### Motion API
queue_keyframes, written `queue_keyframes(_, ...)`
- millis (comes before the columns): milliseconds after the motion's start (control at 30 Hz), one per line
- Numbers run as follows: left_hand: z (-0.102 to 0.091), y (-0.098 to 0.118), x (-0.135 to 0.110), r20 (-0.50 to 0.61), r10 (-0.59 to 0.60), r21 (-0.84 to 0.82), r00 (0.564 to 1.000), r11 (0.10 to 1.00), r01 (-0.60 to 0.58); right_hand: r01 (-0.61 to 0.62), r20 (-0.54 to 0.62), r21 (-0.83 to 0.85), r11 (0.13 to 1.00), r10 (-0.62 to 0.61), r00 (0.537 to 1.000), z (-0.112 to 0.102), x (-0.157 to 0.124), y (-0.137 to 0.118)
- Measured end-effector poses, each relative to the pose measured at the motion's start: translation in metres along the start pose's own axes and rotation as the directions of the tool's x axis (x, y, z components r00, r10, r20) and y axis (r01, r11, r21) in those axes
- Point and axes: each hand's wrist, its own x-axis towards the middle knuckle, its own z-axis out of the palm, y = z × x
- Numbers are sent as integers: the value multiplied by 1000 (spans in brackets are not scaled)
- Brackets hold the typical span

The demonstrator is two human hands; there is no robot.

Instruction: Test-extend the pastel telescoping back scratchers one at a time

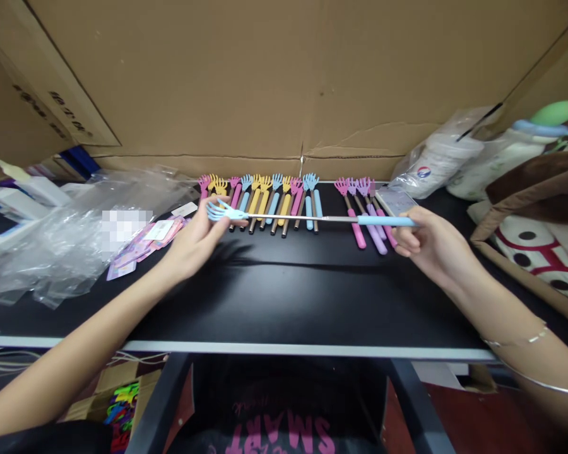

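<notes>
**Blue back scratcher drawn out between two hands**

The right fingers point(404, 234) are wrapped tight about the blue handle point(383, 221) of a telescopic blue back scratcher point(307, 218); the left fingers point(207, 222) lie lightly curled behind its claw head point(222, 211), the thumb closing on it from below. The right hand point(428, 243) and left hand point(194, 243) are well apart, and the scratcher's metal shaft runs level between them, held just above the black desk point(288, 284). Behind the shaft lies a row of back scratchers point(265, 202) in pink, yellow and blue; nearer the right hand lies a pink and purple group point(366, 221), with a small clear packet point(396, 200) just beside it. Left of the left hand lie pink cards point(142, 243) and crumpled clear plastic bags point(66, 233); a cardboard wall point(265, 82) stands behind the desk.
</notes>
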Motion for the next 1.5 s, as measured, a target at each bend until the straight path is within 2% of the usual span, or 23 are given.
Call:
queue_keyframes(133,13,10,-8,130,11,133,991,991,-29,-6,171,-60,998,17,985,4,-4,5)
queue_keyframes(300,27,21,-14,278,78,169,957,977,-129,-35,390,-205,978,115,914,12,-11,12)
queue_keyframes(400,27,24,-13,243,51,149,969,985,-89,-25,458,-253,967,143,877,15,-14,15)
queue_keyframes(500,23,27,-10,160,33,96,987,994,-49,17,460,-274,961,115,880,17,-16,14)
queue_keyframes(600,20,29,-8,120,50,1,992,999,-50,81,415,-280,957,45,909,19,-17,10)
queue_keyframes(800,15,25,-4,160,46,-282,986,959,1,254,325,-220,942,-174,929,12,-14,3)
queue_keyframes(967,-5,8,13,-9,-14,-406,1000,914,9,281,71,-158,947,-273,959,-2,-3,-4)
queue_keyframes(1033,-16,2,20,-105,-65,-430,992,903,14,320,-26,-142,937,-327,945,-8,2,-7)
queue_keyframes(1200,-35,-4,27,-199,-79,-448,977,894,-19,337,-224,-94,937,-350,910,-22,10,-12)
queue_keyframes(1333,-41,-10,28,-247,-86,-417,965,908,-26,354,-439,-10,935,-322,839,-33,16,-19)
queue_keyframes(1433,-44,-14,27,-294,-107,-397,950,918,-19,362,-514,5,932,-308,800,-40,19,-23)
queue_keyframes(1500,-44,-15,26,-309,-99,-388,946,921,-30,416,-567,-31,909,-359,742,-44,19,-23)
